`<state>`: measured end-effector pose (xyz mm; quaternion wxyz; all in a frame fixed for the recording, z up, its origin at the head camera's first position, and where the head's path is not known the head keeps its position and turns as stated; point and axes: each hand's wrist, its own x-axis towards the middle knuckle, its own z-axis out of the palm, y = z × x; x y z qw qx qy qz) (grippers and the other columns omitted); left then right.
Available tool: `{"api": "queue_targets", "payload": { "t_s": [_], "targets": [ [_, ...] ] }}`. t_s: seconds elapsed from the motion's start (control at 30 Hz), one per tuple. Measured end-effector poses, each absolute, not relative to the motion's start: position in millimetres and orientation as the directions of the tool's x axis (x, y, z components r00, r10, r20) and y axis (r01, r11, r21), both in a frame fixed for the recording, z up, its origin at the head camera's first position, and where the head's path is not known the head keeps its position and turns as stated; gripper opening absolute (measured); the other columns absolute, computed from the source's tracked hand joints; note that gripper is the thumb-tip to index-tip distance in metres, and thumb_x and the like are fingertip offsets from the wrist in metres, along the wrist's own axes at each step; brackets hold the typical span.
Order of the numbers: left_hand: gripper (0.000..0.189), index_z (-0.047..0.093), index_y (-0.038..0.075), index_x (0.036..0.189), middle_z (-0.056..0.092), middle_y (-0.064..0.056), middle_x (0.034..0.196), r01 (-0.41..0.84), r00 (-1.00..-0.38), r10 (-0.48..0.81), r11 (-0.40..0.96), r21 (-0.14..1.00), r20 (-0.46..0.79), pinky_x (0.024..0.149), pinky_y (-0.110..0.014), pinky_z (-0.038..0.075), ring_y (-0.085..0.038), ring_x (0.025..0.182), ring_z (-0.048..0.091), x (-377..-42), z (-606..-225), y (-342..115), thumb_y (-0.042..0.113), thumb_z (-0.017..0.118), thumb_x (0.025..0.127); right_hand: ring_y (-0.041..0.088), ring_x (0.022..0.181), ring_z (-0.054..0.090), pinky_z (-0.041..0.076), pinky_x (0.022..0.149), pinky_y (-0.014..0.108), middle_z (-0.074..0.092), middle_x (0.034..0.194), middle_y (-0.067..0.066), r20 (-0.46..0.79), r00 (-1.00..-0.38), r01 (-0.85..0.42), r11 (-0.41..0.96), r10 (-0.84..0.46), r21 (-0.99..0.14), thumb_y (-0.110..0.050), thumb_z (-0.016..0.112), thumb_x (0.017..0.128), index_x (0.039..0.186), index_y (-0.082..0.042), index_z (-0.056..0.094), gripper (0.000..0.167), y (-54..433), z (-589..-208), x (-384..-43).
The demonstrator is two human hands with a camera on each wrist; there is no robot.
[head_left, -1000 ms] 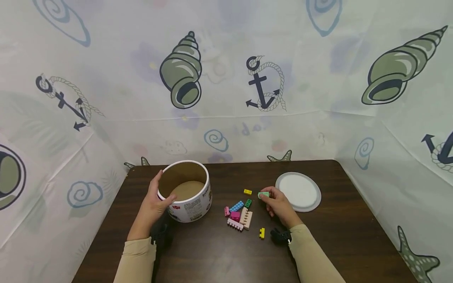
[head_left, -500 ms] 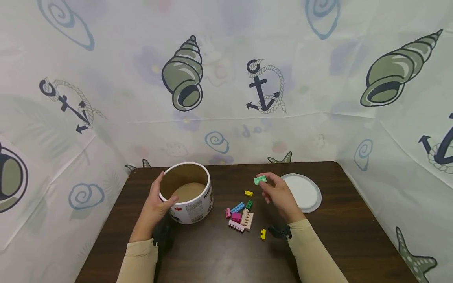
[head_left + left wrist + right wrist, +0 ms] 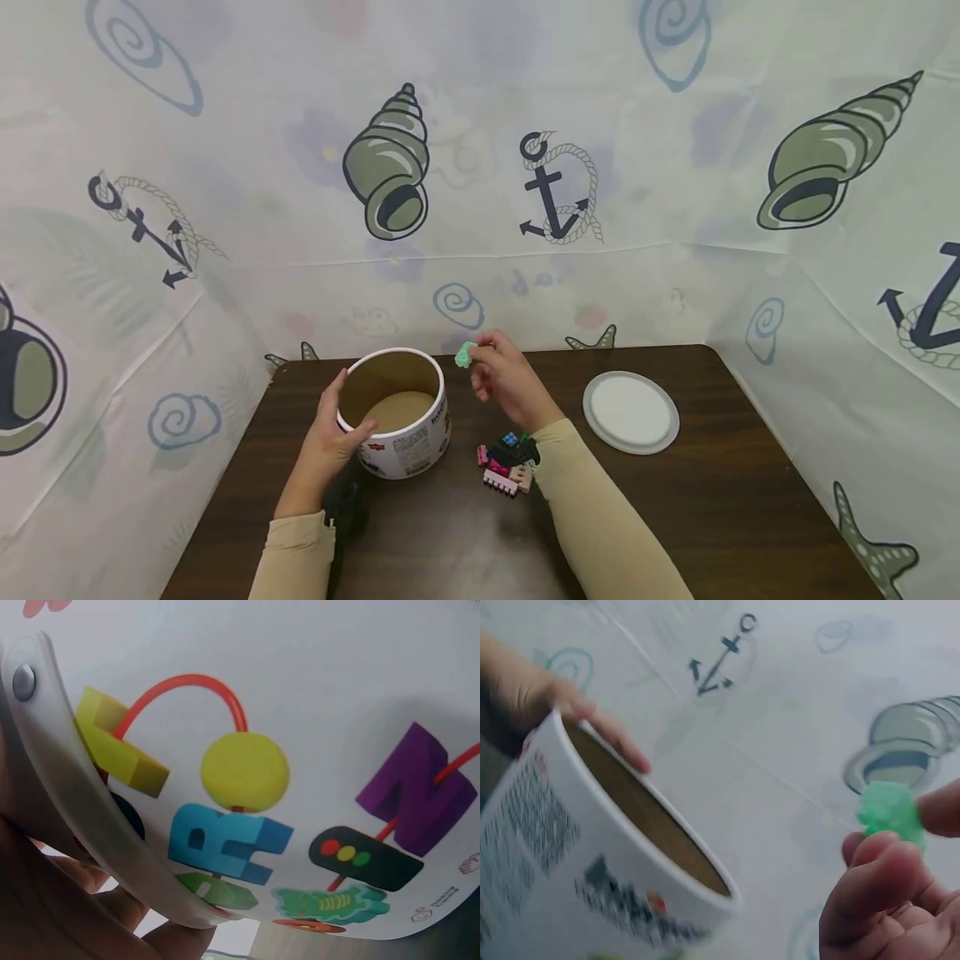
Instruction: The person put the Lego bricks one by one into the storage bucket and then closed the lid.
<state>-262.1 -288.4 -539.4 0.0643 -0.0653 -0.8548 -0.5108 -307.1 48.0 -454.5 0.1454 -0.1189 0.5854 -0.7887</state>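
Note:
My left hand (image 3: 326, 442) grips the near left side of a white printed bucket (image 3: 408, 450), thumb at the rim. Looking into the bucket from above, I see a bare brown bottom. In the left wrist view its printed wall (image 3: 315, 772) and pale handle strap (image 3: 97, 795) fill most of the picture, with my fingers (image 3: 127, 907) under the strap. My right hand (image 3: 513, 383) pinches a mint-green toy brick (image 3: 465, 355) between thumb and fingers, just right of the bucket's rim and above the table. The right wrist view shows the brick (image 3: 889, 814) apart from the bucket.
A small pile of toy bricks (image 3: 500, 482), pink, blue and cream, lies right of the bucket, partly covered by my right wrist. The round white lid (image 3: 632, 412) lies farther right on the dark wooden table (image 3: 442, 542). A patterned cloth backdrop (image 3: 480, 208) surrounds the table.
My right hand has lifted the mint-green brick off the table and carried it left to near the bucket's rim. My left hand keeps its hold. The loose yellow bricks are now hidden by my right arm.

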Motion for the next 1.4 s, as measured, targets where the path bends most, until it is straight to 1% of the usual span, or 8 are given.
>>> {"api": "queue_targets", "payload": {
  "t_s": [0.2, 0.37, 0.47, 0.73, 0.87, 1.03, 1.17, 1.4],
  "targets": [
    [0.111, 0.011, 0.014, 0.176, 0.020, -0.027, 0.176, 0.173, -0.983, 0.036, 0.502, 0.848, 0.179, 0.124, -0.074, 0.030, -0.052, 0.153, 0.036, -258.7, -537.4, -291.1, 0.027, 0.084, 0.095, 0.009, 0.059, 0.049, 0.041, 0.050, 0.020, 0.055, 0.079, -0.002, 0.017, -0.889, 0.177, -0.378, -0.458, -0.909, -0.023, 0.057, 0.111, 0.111, -0.018, 0.056, 0.006, -13.3, -439.5, -321.4],
    [0.109, 0.009, 0.012, 0.176, 0.020, -0.028, 0.175, 0.192, -0.979, 0.043, 0.506, 0.841, 0.198, 0.122, -0.072, 0.034, -0.050, 0.149, 0.039, -260.5, -536.1, -291.0, 0.026, 0.082, 0.096, 0.006, 0.069, 0.044, 0.037, 0.058, 0.016, 0.055, 0.081, -0.008, 0.012, -0.832, 0.369, -0.569, -0.554, -0.735, -0.031, 0.053, 0.114, 0.093, -0.018, 0.060, 0.025, -55.7, -447.1, -341.9],
    [0.109, 0.010, 0.012, 0.176, 0.021, -0.028, 0.174, 0.186, -0.981, 0.047, 0.506, 0.842, 0.189, 0.121, -0.071, 0.037, -0.050, 0.148, 0.041, -260.2, -539.4, -289.8, 0.027, 0.082, 0.097, 0.008, 0.070, 0.040, 0.035, 0.061, 0.019, 0.052, 0.081, -0.008, -0.040, -0.830, 0.433, -0.598, -0.556, -0.675, -0.030, 0.051, 0.115, 0.090, -0.019, 0.058, 0.028, -66.3, -460.5, -347.6],
    [0.107, 0.011, 0.014, 0.176, 0.022, -0.026, 0.175, 0.187, -0.981, 0.045, 0.490, 0.851, 0.190, 0.120, -0.063, 0.041, -0.049, 0.148, 0.041, -261.6, -541.1, -287.0, 0.027, 0.082, 0.097, 0.009, 0.064, 0.033, 0.031, 0.055, 0.021, 0.050, 0.087, -0.004, 0.009, -0.871, 0.264, -0.486, -0.490, -0.833, -0.018, 0.059, 0.112, 0.113, -0.017, 0.055, 0.003, -77.5, -471.0, -345.2],
    [0.107, 0.012, 0.014, 0.176, 0.023, -0.025, 0.174, 0.198, -0.979, 0.056, 0.503, 0.841, 0.197, 0.119, -0.060, 0.042, -0.048, 0.148, 0.042, -263.2, -540.5, -288.6, 0.025, 0.083, 0.096, 0.007, 0.058, 0.028, 0.026, 0.049, 0.019, 0.050, 0.084, -0.005, -0.012, -0.884, 0.242, -0.436, -0.467, -0.866, -0.017, 0.062, 0.111, 0.113, -0.017, 0.056, 0.006, -79.6, -469.4, -343.9],
    [0.108, 0.014, 0.014, 0.176, 0.024, -0.026, 0.174, 0.221, -0.974, 0.062, 0.504, 0.835, 0.220, 0.121, -0.070, 0.036, -0.048, 0.147, 0.042, -264.6, -538.9, -290.1, 0.024, 0.084, 0.094, 0.007, 0.058, 0.027, 0.026, 0.049, 0.019, 0.050, 0.085, -0.005, -0.013, -0.894, 0.226, -0.426, -0.447, -0.876, -0.018, 0.061, 0.112, 0.117, -0.015, 0.054, 0.010, -79.9, -468.9, -343.6],
    [0.109, 0.013, 0.013, 0.176, 0.024, -0.027, 0.173, 0.218, -0.974, 0.058, 0.499, 0.839, 0.219, 0.121, -0.072, 0.034, -0.049, 0.147, 0.042, -264.8, -538.4, -290.2, 0.024, 0.084, 0.094, 0.006, 0.059, 0.028, 0.027, 0.049, 0.019, 0.051, 0.086, -0.005, -0.016, -0.898, 0.226, -0.432, -0.439, -0.873, -0.019, 0.061, 0.112, 0.119, -0.014, 0.053, 0.012, -80.1, -468.1, -344.1],
    [0.108, 0.012, 0.013, 0.176, 0.024, -0.027, 0.173, 0.202, -0.978, 0.055, 0.496, 0.844, 0.202, 0.121, -0.070, 0.035, -0.048, 0.147, 0.041, -264.9, -541.5, -288.9, 0.022, 0.083, 0.095, 0.007, 0.056, 0.025, 0.025, 0.049, 0.020, 0.041, 0.077, -0.005, -0.043, -0.900, 0.247, -0.427, -0.433, -0.870, -0.020, 0.057, 0.113, 0.112, -0.017, 0.055, 0.004, -80.3, -467.5, -344.6]
  ]
}}
